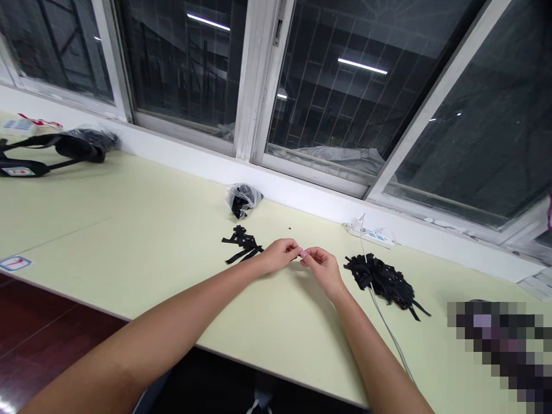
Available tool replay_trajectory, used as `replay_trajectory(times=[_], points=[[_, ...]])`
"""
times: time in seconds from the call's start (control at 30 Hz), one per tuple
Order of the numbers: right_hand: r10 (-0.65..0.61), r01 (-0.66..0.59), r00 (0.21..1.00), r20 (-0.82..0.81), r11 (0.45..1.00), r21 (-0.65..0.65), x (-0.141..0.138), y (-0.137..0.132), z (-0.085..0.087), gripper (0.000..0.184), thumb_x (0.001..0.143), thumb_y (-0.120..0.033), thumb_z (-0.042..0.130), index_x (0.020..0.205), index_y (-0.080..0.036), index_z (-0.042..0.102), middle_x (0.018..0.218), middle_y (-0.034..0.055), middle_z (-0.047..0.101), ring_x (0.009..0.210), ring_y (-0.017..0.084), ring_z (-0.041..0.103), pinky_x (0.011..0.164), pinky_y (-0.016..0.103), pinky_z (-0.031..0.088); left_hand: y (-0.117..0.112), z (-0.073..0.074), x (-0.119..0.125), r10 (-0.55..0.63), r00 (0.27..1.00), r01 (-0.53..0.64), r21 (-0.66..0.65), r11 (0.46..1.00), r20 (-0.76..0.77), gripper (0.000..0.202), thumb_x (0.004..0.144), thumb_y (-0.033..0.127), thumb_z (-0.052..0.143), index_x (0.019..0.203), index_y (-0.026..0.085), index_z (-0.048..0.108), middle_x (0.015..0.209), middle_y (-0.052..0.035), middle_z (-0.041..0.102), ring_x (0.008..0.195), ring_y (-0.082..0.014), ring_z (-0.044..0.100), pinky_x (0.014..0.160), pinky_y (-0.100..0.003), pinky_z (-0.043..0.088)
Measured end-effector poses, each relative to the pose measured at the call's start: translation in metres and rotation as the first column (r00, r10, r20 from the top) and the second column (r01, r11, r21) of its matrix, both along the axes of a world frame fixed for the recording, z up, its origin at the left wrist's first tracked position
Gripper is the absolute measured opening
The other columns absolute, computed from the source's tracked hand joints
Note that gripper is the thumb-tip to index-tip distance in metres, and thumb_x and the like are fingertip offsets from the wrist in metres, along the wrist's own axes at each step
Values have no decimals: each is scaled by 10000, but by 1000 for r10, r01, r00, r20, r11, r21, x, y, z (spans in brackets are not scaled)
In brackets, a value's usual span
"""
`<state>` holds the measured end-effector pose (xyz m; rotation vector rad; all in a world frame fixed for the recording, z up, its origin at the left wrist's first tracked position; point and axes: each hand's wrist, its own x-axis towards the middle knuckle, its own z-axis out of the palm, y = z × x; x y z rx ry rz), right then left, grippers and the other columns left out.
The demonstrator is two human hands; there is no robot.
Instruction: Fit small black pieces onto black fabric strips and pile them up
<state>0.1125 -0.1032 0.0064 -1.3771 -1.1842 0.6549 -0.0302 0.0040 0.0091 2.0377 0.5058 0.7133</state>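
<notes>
Over the pale table, my left hand (pixel 280 255) and my right hand (pixel 323 269) meet with their fingertips pinched together. A small black piece (pixel 298 257) shows between them, mostly covered by the fingers; its kind cannot be made out. Just left of my left hand lies a small loose group of short black straps (pixel 245 241). To the right of my right hand is a larger heap of black straps (pixel 383 280). Behind the small group stands a clear plastic bag (pixel 244 200) with black pieces inside.
A white cable (pixel 388 328) crosses the larger heap from a white power strip (pixel 373 234) near the wall. Black strapped gear (pixel 64 150) lies at the far left. A pixelated dark shape (pixel 504 345) is at right. Windows (pixel 336 86) rise behind the table (pixel 142 230).
</notes>
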Motion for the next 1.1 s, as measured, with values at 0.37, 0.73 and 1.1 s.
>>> replay_trajectory(times=[0.37,0.73,1.1], points=[[-235,234,972,-1,971,55,5,2,-5,398,666,-478,786,868,-219,562,832,65,726,771,211,687,731,330,531,-11,5,-5,51,999,-53,213,976,15,406,876,244,499,1246,181,656,833,-27,685,683,-157,560,699,-277,427],[-146,138,930,337,989,50,-8,-4,1,190,807,-427,615,877,-250,601,821,31,750,800,227,711,747,330,512,-11,-12,3,-67,997,66,38,997,47,325,798,183,492,967,148,768,739,-16,674,657,-142,544,595,-241,371],[-130,131,943,306,991,18,-10,-3,-2,135,800,-358,597,866,-240,596,765,15,749,733,203,692,719,311,490,-15,-10,4,-26,999,27,-34,999,33,239,749,172,476,690,144,705,619,-7,620,594,-136,546,570,-244,393]])
